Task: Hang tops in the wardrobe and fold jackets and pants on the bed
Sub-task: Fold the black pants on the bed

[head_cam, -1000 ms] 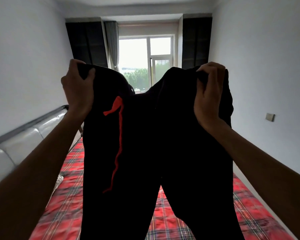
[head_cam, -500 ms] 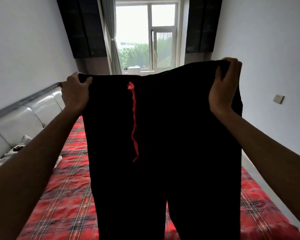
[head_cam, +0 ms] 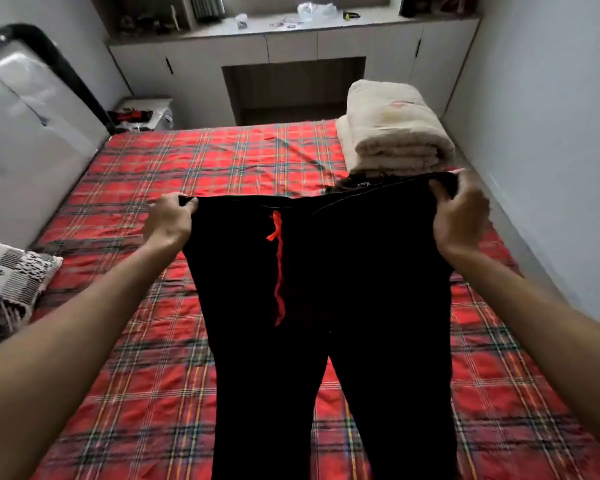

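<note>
Black pants [head_cam: 343, 271] with a red drawstring [head_cam: 278, 268] are stretched out flat over the bed [head_cam: 146, 375], which has a red plaid sheet. My left hand [head_cam: 168, 220] grips the left end of the waistband. My right hand [head_cam: 459, 216] grips the right end. Both legs of the pants run down toward me and out of the frame's bottom edge. A dark garment [head_cam: 357, 184] lies partly hidden just behind the waistband.
A folded cream blanket [head_cam: 392, 129] sits at the bed's far right. A white padded headboard [head_cam: 25, 133] lines the left side, with a patterned pillow [head_cam: 7, 282] below it. Grey cabinets [head_cam: 291, 50] stand beyond the bed. A wall runs close along the right.
The pants came down from in front of the window to low over the bed, and the waistband is now pulled straight. The view tilted down with them.
</note>
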`<state>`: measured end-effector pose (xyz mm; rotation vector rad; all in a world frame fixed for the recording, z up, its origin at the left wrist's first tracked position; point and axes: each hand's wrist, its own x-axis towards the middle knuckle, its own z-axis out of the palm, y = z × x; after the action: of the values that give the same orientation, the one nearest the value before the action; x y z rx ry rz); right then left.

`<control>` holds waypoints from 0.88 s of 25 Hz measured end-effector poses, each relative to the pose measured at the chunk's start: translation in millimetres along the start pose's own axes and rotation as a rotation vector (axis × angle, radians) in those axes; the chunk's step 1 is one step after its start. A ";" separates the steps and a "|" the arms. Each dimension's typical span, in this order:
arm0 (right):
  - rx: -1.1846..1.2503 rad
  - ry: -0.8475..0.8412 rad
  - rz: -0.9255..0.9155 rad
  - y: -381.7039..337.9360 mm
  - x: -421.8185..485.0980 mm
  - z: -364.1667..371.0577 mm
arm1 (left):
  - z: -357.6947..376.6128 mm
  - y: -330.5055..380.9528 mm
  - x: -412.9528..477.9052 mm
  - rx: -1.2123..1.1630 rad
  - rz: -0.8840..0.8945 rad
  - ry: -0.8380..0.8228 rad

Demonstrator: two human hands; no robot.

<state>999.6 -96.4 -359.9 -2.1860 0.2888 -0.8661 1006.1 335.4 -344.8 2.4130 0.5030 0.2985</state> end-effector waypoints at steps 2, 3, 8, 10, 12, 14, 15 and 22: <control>-0.020 -0.117 0.109 51.8 12.1 61.1 | 66.2 -20.6 34.4 -0.006 -0.089 -0.070; -0.017 -0.183 0.176 70.1 19.8 89.9 | 93.2 -28.2 53.0 -0.012 -0.134 -0.076; -0.015 -0.447 0.291 165.4 27.7 233.4 | 232.7 -66.4 133.2 0.016 -0.216 0.005; -0.060 -0.620 0.207 216.7 -31.3 277.5 | 301.2 -111.0 112.0 0.264 -0.057 -0.071; -0.182 -0.900 -0.019 259.0 -125.3 290.9 | 355.1 -172.4 49.3 0.493 0.241 -0.268; -0.328 -1.150 -0.301 281.8 -219.2 283.1 | 380.6 -235.4 -22.6 0.683 0.318 -0.462; -0.377 -1.202 -0.354 287.1 -254.2 279.9 | 386.0 -263.9 -49.3 0.731 0.252 -0.515; -0.266 -0.979 -0.129 253.2 -354.2 266.5 | 362.2 -331.0 -126.8 0.405 -0.368 -0.258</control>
<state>928.2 38.7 -847.0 -2.6088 -0.2386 0.2622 920.3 319.1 -844.0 2.6189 0.9409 -0.2991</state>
